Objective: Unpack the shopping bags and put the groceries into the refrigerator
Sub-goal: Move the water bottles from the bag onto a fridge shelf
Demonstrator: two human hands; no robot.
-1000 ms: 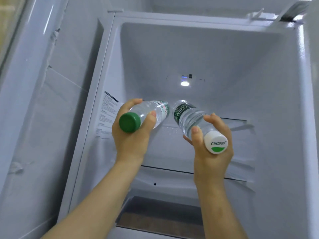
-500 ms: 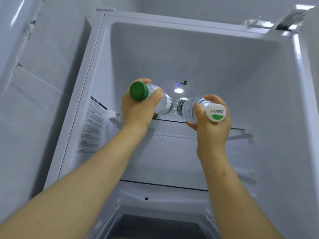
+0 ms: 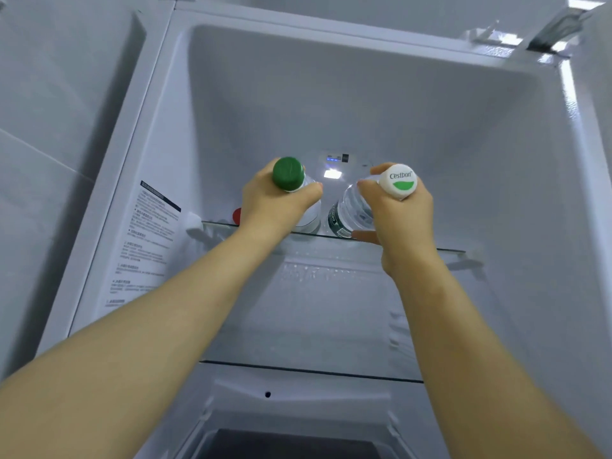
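Note:
I look into the open white refrigerator (image 3: 496, 134). My left hand (image 3: 268, 207) grips a clear water bottle with a green cap (image 3: 288, 173) near its neck, held nearly upright over the upper glass shelf (image 3: 447, 250). My right hand (image 3: 400, 220) grips a second clear water bottle with a white cap (image 3: 351, 210), tilted slightly, its base at the shelf's front edge. The two bottles stand side by side, close together. Whether their bases rest on the glass I cannot tell.
A small red object (image 3: 237, 216) sits on the upper shelf left of my left hand. A lower glass shelf (image 3: 298, 370) and a dark drawer (image 3: 281, 445) lie below. A printed label (image 3: 145, 246) covers the left inner wall. The interior light (image 3: 332, 174) glows at the back.
Both hands have risen and pushed deeper into the refrigerator. The bottles turned from lying pointed inward to nearly upright at the upper shelf.

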